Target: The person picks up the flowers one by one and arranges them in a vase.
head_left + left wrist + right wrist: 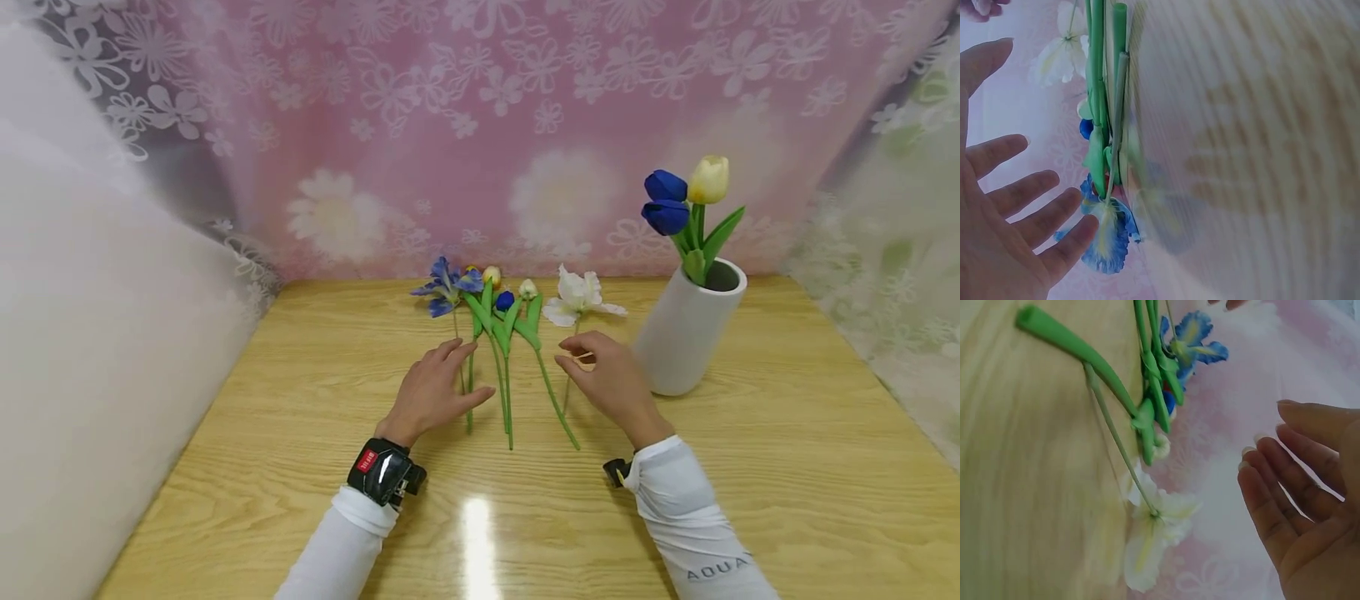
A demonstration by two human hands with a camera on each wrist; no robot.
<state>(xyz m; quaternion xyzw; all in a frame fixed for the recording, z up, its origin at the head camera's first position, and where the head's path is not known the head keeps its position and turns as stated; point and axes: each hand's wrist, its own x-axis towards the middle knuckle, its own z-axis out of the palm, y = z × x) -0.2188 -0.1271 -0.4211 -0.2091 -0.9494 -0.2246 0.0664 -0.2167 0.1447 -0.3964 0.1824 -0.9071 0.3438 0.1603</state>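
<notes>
My left hand (pixel 435 392) hovers with spread fingers over the stem of a blue iris (pixel 445 287) and the tulip stems beside it. The left wrist view shows its palm holding nothing. Near the thin stem of a white iris (pixel 577 292) is my right hand (pixel 613 379), fingers gently bent and nothing between them in the right wrist view. Between the two irises lie a blue tulip (pixel 505 301), a white tulip (pixel 528 289) and a cream-yellow tulip (pixel 491 277), green stems pointing toward me. Part of another yellow bloom is hidden behind the blue iris.
At the right stands a white vase (pixel 678 346), close beyond my right hand, holding two blue tulips (pixel 665 217) and a cream tulip (pixel 708 179). A pink floral curtain (pixel 450 150) hangs behind the wooden table (pixel 300 433).
</notes>
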